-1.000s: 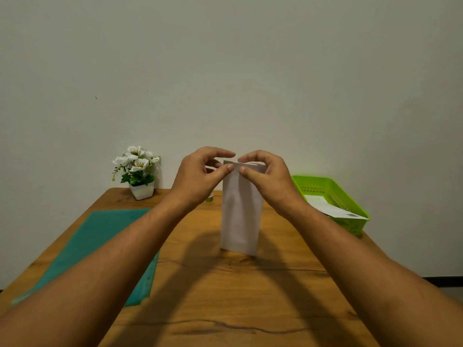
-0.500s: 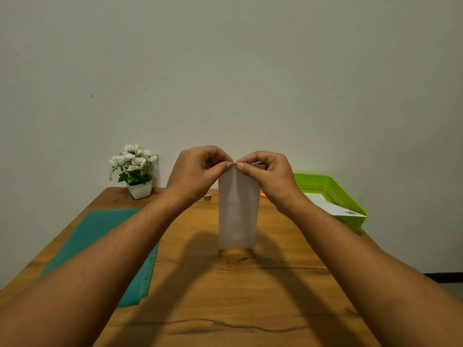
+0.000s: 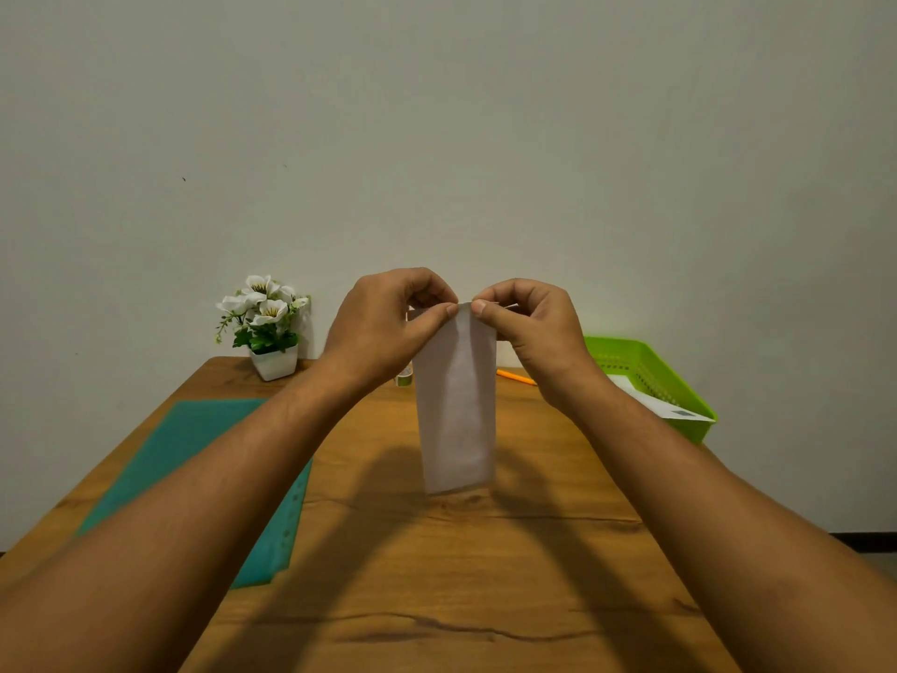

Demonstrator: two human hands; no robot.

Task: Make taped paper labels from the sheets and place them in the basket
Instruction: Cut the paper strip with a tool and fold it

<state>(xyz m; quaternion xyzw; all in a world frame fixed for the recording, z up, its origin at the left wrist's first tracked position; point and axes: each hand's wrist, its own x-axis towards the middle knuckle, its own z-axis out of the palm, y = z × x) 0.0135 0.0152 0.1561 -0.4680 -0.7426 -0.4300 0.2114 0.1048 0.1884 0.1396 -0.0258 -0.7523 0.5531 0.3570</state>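
Left hand [image 3: 383,327] and right hand [image 3: 529,327]: pinch top edge of white paper strip [image 3: 456,410], hanging over brown wooden surface [image 3: 437,575], near green plastic basket [image 3: 650,366]. May tear crooked if tugged unevenly.

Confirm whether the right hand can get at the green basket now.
Likely yes. The green basket sits just right of the right hand, with nothing between. That hand pinches the paper strip alongside the left hand, so it isn't free.

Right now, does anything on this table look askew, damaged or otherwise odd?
A sheet in the basket pokes out, tilted, over its near rim, and a dark crack runs across the table. The strip held up looks intact.
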